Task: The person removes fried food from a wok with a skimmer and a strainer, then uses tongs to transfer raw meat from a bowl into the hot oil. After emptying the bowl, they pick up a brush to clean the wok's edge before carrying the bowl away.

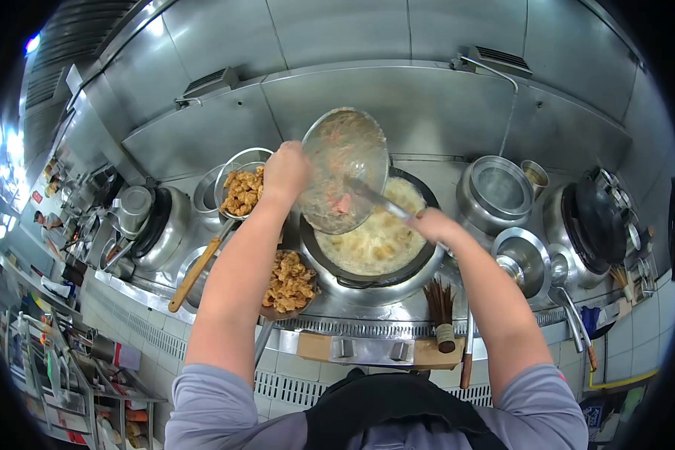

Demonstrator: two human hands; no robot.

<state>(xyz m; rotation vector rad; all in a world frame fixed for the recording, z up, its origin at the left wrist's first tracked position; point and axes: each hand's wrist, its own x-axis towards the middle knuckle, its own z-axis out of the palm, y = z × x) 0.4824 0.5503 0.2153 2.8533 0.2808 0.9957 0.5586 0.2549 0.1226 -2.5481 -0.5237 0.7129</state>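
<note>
My left hand (288,172) grips the left rim of a steel mixing bowl (375,161), tipped up steeply over the wok (330,270). Pinkish, wet batter-coated scraps cling to the inside of the bowl. Closed around a long-handled metal utensil (390,205), my right hand (432,225) has its far end inside the bowl, where motion blurs the head. Below, the wok holds pale, foaming oil (375,247) with yellowish pieces in it.
Browned fried pieces fill a strainer (241,193) and another strainer (287,281) left of the wok. A bamboo brush (442,315) rests at the front edge. Nested steel pots (499,191), a basin (523,259) and ladles (561,277) sit right. A person (50,225) stands far left.
</note>
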